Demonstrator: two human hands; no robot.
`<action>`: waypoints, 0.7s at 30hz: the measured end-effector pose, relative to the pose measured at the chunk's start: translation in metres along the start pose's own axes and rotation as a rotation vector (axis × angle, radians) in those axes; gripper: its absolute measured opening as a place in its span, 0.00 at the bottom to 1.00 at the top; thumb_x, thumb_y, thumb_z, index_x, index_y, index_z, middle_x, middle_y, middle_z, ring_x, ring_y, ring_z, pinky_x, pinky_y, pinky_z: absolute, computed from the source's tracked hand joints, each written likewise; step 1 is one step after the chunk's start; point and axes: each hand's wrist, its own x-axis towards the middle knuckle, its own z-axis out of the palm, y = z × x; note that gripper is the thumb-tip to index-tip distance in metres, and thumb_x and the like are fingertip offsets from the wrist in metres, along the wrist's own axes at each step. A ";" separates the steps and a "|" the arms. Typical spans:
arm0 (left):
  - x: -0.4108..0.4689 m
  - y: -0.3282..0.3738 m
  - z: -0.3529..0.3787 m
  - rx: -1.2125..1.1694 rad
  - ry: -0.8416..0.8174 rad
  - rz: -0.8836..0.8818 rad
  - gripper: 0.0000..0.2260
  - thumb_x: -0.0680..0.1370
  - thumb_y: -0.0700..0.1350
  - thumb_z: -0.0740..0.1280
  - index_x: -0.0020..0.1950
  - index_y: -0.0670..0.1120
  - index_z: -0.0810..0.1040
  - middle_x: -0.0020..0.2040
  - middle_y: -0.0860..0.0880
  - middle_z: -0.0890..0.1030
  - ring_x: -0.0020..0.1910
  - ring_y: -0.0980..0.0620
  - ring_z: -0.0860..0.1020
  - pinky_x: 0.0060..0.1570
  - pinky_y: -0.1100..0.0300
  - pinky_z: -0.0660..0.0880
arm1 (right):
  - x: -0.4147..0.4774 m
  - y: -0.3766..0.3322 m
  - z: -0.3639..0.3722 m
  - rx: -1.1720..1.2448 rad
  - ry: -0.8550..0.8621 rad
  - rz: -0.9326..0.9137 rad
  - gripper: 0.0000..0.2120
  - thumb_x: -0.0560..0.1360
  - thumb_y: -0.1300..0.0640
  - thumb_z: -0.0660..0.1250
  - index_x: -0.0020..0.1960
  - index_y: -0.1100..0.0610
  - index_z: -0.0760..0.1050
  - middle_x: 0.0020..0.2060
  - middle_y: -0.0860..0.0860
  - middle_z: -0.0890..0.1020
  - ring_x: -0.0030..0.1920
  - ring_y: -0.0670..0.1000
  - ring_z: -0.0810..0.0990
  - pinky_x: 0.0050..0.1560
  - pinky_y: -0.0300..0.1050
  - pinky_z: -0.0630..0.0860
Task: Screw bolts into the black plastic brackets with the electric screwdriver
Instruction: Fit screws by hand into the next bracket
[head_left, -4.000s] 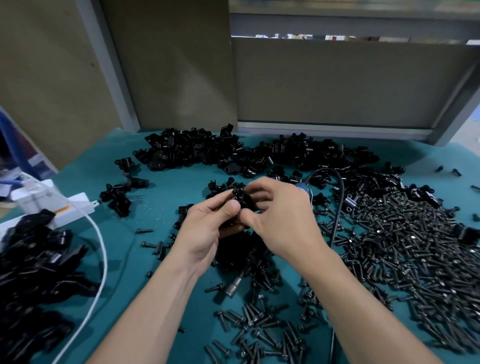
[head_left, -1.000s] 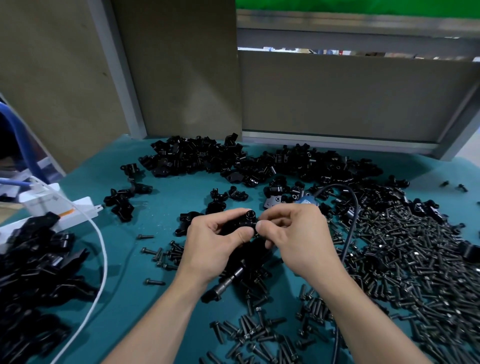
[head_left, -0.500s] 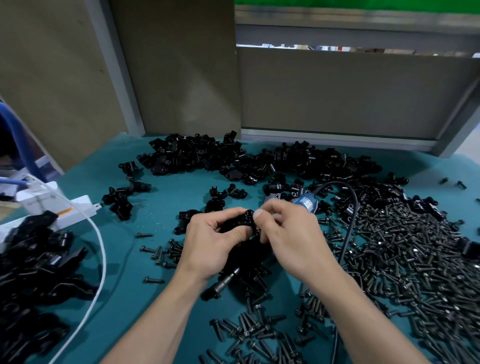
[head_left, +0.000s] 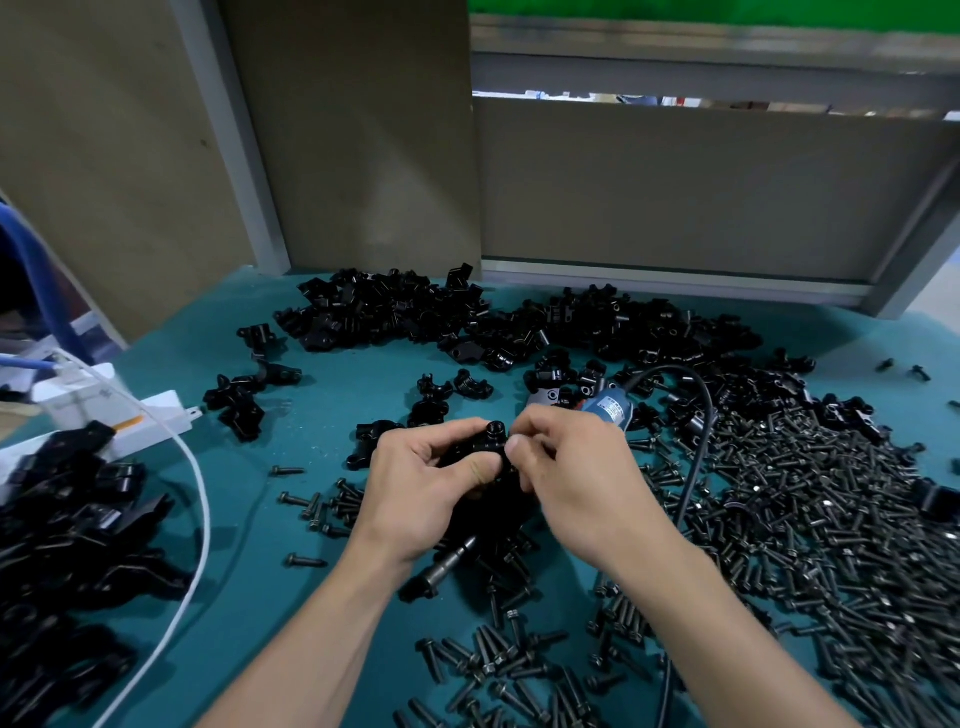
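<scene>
Table (head_left: 270, 519): teal top, carrying everything below
Bolts (head_left: 810, 525): a wide dark heap on the right side of the table, with a smaller scatter near the front edge between the forearms
Brackets (head_left: 467, 322): a long black heap across the far side, a few loose ones nearer the middle
Left hand (head_left: 426, 483): above the table's middle, its grip closed round one bracket, thumb across the front
Right hand (head_left: 576, 478): just beside the left, its grip a thumb-and-forefinger pinch at that bracket's right edge
Screwdriver (head_left: 449, 564): lying on the table under the hands, metal tip pointing near-left, blue-labelled end behind the right hand
Cord (head_left: 696, 457): black, arching over the bolts
White cable (head_left: 200, 499): curving down the left side
Held bracket (head_left: 478, 452): between both hands, off the table, a round black stub at its top
</scene>
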 end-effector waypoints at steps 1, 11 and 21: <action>0.000 0.000 0.000 -0.006 0.005 -0.009 0.17 0.68 0.43 0.81 0.49 0.64 0.88 0.46 0.50 0.89 0.43 0.50 0.88 0.42 0.63 0.82 | 0.000 0.001 0.003 -0.016 0.020 0.000 0.14 0.83 0.50 0.64 0.39 0.51 0.75 0.29 0.49 0.78 0.28 0.46 0.73 0.30 0.42 0.70; 0.000 -0.001 0.000 -0.014 -0.022 -0.004 0.16 0.71 0.38 0.80 0.53 0.55 0.87 0.46 0.47 0.89 0.42 0.49 0.88 0.41 0.63 0.82 | -0.002 0.003 0.011 -0.031 0.106 -0.029 0.19 0.84 0.49 0.63 0.35 0.51 0.71 0.25 0.46 0.74 0.31 0.45 0.73 0.30 0.38 0.67; -0.001 -0.001 0.002 0.022 -0.014 -0.007 0.15 0.67 0.45 0.81 0.52 0.58 0.88 0.45 0.48 0.89 0.40 0.50 0.87 0.41 0.61 0.82 | -0.002 0.001 0.011 -0.061 0.128 -0.022 0.19 0.84 0.49 0.61 0.35 0.52 0.70 0.25 0.48 0.73 0.29 0.47 0.71 0.29 0.39 0.65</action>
